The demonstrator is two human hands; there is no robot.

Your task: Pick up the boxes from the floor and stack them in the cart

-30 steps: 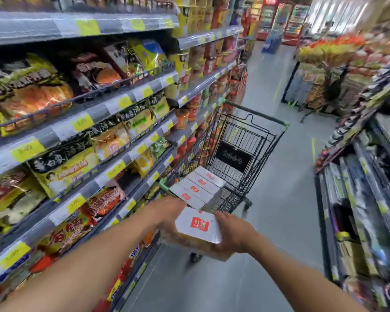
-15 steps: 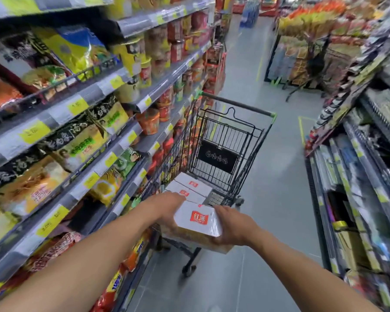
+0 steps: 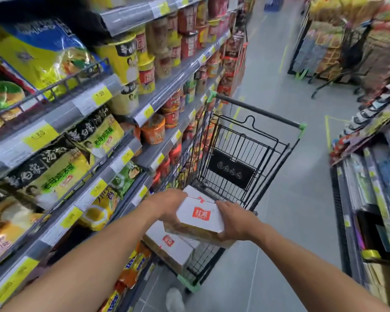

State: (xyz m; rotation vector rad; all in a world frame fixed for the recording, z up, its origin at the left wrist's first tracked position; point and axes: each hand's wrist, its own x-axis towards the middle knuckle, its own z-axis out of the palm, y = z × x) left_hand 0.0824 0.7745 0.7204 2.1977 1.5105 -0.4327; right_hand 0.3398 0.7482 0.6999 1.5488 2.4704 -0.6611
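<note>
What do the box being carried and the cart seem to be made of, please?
The held box looks like matte white printed cardboard, with sharp folded edges and a red logo; its brownish side may be bare card or a print. The cart appears to be black-coated metal wire, judging by its thin grid bars, with green, probably plastic, corner caps.

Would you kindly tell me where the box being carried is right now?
In the head view, the box sits low and central, gripped between the left hand and right hand, above the cart.

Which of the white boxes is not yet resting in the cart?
The white box with the red label facing up, held between both hands above the cart; the other boxes already lie inside.
</note>
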